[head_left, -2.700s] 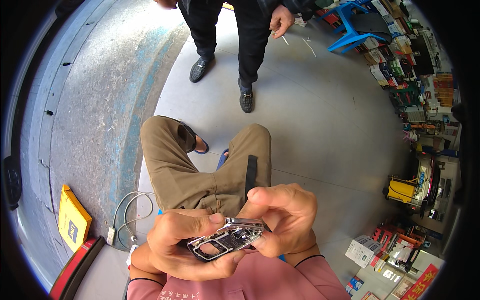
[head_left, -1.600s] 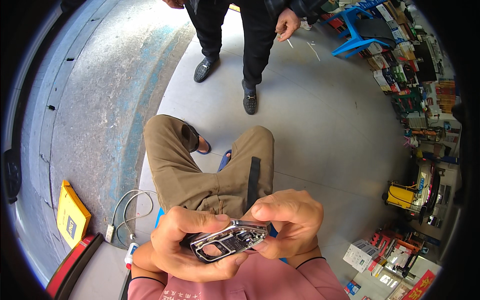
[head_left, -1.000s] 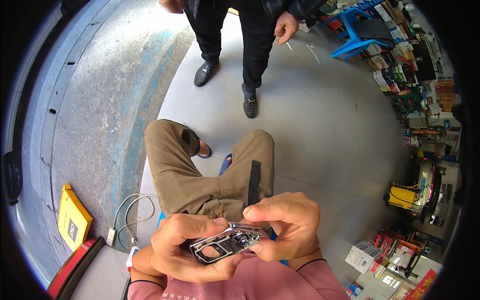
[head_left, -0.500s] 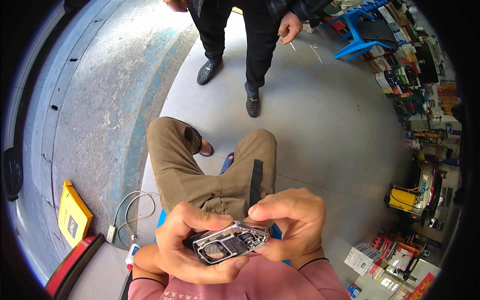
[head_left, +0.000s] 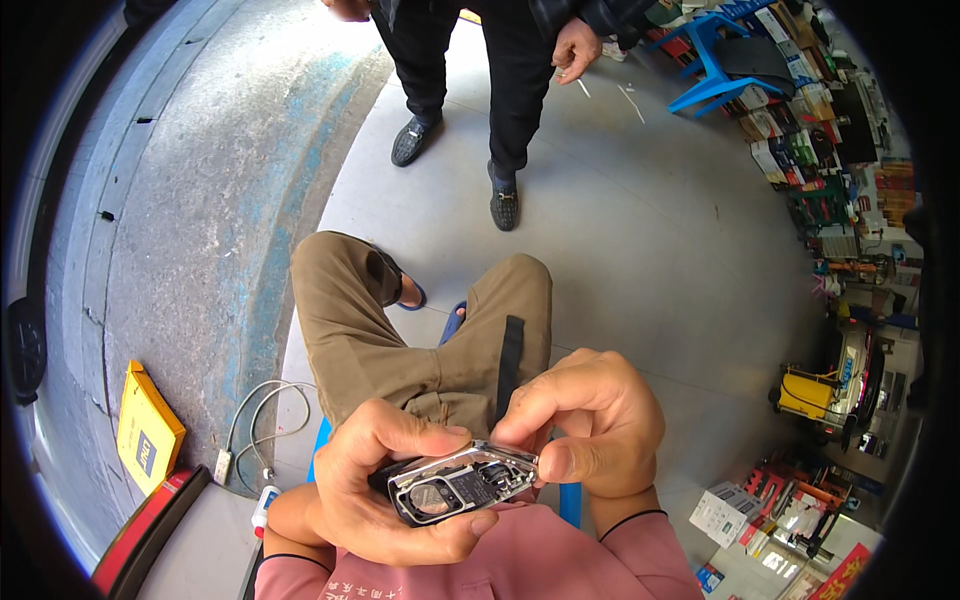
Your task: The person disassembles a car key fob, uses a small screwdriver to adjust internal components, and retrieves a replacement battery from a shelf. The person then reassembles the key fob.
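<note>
An opened key fob (head_left: 468,487) with a bright chrome rim is held in front of my pink shirt, its inside facing up. Within its dark housing sits a round, silvery coin cell (head_left: 430,499), and small workings show at the right end. My left hand (head_left: 372,485) wraps around the fob's left part, thumb along the upper edge and fingers along the lower. At the fob's right tip, my right hand (head_left: 602,430) is bent closed, with index finger and thumb against the edge. Whatever may lie between those fingertips is hidden.
A person in dark trousers (head_left: 515,90) stands facing me. To my left are a yellow box (head_left: 147,430), a grey cable (head_left: 238,410) and a white-topped surface (head_left: 205,545). A blue stool (head_left: 715,70) and shelves of goods (head_left: 840,190) line the right.
My right thumb has moved from beneath the fob up to its right tip, and the right hand has shifted slightly right. My left hand keeps its hold.
</note>
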A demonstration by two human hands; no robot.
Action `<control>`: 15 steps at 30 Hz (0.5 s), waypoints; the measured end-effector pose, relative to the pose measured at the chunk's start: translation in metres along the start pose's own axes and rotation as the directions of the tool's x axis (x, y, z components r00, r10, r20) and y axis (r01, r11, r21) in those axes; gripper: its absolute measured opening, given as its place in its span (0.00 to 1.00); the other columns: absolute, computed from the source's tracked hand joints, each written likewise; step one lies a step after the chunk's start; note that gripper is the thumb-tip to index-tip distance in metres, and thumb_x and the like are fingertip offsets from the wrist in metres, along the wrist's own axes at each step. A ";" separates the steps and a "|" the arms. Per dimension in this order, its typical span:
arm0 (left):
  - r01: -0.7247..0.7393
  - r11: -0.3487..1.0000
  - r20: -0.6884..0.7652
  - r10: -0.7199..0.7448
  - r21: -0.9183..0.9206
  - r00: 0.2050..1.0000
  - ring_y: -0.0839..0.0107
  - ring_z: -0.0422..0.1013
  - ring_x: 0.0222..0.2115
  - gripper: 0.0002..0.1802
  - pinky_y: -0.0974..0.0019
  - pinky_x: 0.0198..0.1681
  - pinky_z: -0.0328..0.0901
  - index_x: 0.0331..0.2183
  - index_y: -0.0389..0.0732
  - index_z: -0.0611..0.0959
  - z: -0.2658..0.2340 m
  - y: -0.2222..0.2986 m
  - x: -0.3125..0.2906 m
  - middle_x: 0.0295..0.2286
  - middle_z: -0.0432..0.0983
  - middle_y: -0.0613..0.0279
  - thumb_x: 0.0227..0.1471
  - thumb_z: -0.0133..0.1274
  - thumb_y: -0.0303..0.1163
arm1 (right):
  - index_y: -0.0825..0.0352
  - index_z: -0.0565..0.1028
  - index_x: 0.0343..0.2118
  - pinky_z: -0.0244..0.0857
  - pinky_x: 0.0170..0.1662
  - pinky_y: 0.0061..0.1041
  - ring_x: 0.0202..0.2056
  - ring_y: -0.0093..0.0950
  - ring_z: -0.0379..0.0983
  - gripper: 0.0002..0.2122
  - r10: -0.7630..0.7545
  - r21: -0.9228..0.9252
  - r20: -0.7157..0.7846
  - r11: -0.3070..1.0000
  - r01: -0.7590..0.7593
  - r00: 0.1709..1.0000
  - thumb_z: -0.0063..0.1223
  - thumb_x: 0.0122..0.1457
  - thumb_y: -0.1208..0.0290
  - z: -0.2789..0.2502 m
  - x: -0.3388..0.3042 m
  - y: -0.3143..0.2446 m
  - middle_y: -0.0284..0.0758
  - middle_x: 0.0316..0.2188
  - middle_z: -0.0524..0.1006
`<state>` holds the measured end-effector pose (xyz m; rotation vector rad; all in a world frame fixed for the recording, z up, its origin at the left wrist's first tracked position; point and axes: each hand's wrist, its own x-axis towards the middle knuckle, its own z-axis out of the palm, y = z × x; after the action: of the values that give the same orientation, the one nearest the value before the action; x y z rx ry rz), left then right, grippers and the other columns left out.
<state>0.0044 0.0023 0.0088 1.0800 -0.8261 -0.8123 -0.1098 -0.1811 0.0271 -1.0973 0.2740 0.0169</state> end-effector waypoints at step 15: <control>-0.024 0.991 0.009 0.023 0.129 1.000 0.69 0.79 0.31 0.25 0.73 0.29 0.72 0.37 0.27 0.70 -0.002 0.001 0.000 0.29 0.79 0.47 0.37 0.67 0.20 | 0.70 0.73 0.20 0.60 0.20 0.21 0.15 0.24 0.70 0.08 -0.017 -0.558 0.016 0.829 0.023 1.000 0.53 0.51 0.71 0.002 -0.003 -0.025 0.34 0.15 0.74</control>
<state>0.0063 0.0031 0.0091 1.1796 -0.9066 -0.7514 -0.1087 -0.1902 0.0510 -1.6879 0.2541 0.0897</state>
